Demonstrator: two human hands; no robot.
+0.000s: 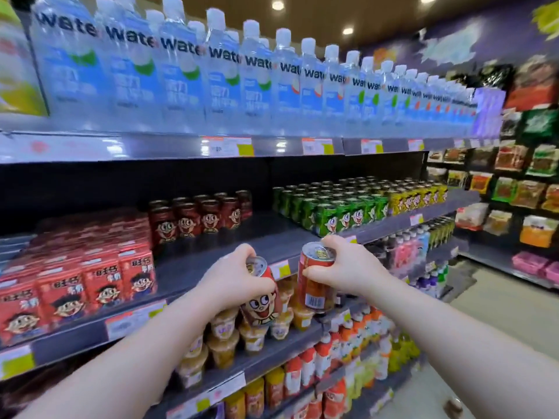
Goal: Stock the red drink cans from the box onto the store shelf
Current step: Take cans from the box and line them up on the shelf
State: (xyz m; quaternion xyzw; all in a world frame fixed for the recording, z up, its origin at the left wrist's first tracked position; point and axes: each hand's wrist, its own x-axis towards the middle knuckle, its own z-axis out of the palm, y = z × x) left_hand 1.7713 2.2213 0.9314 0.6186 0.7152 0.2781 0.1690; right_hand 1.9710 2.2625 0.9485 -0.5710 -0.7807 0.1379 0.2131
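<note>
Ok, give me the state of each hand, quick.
Left hand: closed around a tilted red drink can.
Right hand: closed around an upright red can.

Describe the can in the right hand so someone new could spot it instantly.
Start at the middle shelf, under the row of water bottles. At its front edge two hands each hold a red drink can; the right hand grips the right can by its top. Unlike the left can, it shows a barcode, not the cartoon face.

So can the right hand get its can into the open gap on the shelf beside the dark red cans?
Probably yes. The right hand holds its red can at the shelf's front edge, and the bare shelf between the dark red cans and green cans lies open.
</note>
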